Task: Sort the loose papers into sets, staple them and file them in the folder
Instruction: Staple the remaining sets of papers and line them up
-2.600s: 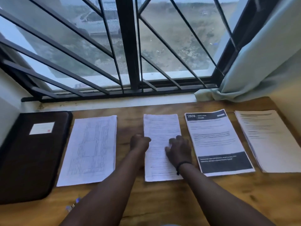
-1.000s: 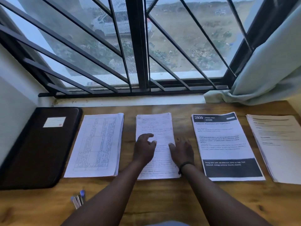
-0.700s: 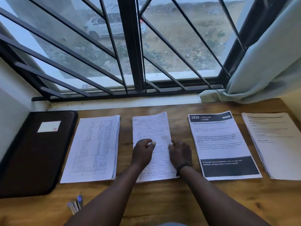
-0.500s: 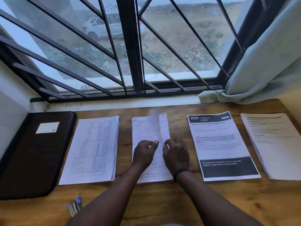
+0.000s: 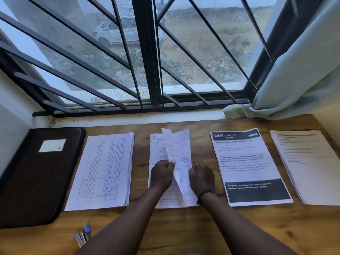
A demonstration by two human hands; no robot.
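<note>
Head camera, looking down at a wooden desk (image 5: pixel 184 232) set against a barred window (image 5: pixel 147 52): a person works the middle of five items laid in a row. The left hand (image 5: pixel 162 174) pinches the lifted edge of the top sheet (image 5: pixel 181 159) of the handwritten stack (image 5: pixel 158 150), thumb and forefinger closed on the paper, the sheet standing up and curling toward 12 o'clock. The right hand (image 5: pixel 202 176) rests just beside it at 3 o'clock on the same stack, its fingers curled at the sheet's right edge — whether they actually grip the paper cannot be told from this angle. A dark band circles the right wrist.

At 9 o'clock of the hands lies a stack of tabled pages (image 5: pixel 103 172), flat and apart from the handwritten set. Farther toward 9 o'clock, against the wall, the dark folder (image 5: pixel 36 177) lies closed, a pale label (image 5: pixel 52 145) on its cover. At 3 o'clock sits a printed set headed "2939" (image 5: pixel 250 166), with another printed stack (image 5: pixel 309 166) beyond it at the desk's right edge. A small stapler-like object with blue tips (image 5: pixel 82 235) lies near the desk's front edge at 7 o'clock — too blurred to identify firmly. A pale curtain (image 5: pixel 298 70) hangs at 1 o'clock.
</note>
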